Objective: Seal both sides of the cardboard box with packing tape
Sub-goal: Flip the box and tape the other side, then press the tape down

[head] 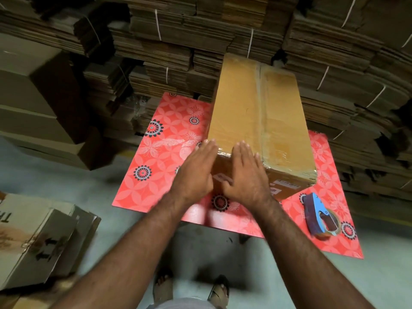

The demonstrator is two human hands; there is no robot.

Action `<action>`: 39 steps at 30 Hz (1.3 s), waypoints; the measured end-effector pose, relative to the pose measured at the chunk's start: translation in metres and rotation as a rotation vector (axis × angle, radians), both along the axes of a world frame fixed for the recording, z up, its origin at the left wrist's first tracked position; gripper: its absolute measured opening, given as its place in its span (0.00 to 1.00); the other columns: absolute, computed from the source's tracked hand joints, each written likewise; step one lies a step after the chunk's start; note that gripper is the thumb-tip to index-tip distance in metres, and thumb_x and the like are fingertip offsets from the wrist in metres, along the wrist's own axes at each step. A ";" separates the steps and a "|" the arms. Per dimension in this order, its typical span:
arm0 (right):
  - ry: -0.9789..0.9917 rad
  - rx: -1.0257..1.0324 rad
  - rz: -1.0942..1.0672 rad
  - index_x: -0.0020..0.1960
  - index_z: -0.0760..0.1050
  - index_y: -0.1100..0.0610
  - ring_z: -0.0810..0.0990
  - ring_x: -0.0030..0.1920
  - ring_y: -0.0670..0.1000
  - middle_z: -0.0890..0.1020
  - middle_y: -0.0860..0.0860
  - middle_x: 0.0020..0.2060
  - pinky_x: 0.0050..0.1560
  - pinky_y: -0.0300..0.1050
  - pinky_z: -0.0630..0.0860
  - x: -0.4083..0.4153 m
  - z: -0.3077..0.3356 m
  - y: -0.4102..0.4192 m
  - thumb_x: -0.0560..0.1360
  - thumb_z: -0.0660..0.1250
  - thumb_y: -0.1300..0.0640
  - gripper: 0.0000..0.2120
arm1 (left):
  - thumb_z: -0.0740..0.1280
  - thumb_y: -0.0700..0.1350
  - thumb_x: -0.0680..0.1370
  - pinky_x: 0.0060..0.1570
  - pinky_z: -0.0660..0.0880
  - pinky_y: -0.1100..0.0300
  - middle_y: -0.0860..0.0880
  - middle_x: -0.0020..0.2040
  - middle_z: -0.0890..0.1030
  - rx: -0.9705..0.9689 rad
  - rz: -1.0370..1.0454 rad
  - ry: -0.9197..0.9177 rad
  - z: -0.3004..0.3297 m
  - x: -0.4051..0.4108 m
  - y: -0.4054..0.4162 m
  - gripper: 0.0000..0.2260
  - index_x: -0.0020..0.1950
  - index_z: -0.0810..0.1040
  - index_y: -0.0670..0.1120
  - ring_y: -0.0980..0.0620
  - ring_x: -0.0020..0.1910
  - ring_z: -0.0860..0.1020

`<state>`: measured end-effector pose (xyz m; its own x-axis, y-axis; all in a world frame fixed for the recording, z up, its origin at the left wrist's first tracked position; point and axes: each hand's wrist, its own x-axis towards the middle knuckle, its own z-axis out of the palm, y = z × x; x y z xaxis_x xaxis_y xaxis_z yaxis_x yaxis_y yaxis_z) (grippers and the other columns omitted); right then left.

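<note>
A long brown cardboard box (243, 108) lies on a red flowered table (156, 166), its top flaps closed and a strip of clear tape running along the centre seam. Clear tape also wraps the near top edge. My left hand (197, 168) lies flat with fingers together at the box's near left corner. My right hand (244, 170) presses flat on the near edge and front face, fingers pointing away from me. A blue tape dispenser (318, 216) with a roll of clear tape lies on the table to the right, apart from both hands.
Tied bundles of flattened cartons (200, 36) are stacked high behind and to the right of the table. Assembled boxes (33, 103) stand at the left. Flat cartons (40, 237) lie on the floor at the lower left. My sandalled feet (191, 288) stand on the grey floor.
</note>
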<state>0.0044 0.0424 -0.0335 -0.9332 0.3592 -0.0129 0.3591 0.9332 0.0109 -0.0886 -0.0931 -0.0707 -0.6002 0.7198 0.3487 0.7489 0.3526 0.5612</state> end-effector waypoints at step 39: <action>-0.171 -0.036 0.129 0.80 0.35 0.59 0.41 0.80 0.53 0.40 0.56 0.80 0.76 0.47 0.39 0.007 0.006 0.038 0.71 0.74 0.58 0.55 | 0.49 0.76 0.75 0.74 0.64 0.59 0.57 0.70 0.75 0.680 0.296 -1.216 0.001 0.012 0.046 0.39 0.73 0.73 0.50 0.62 0.68 0.72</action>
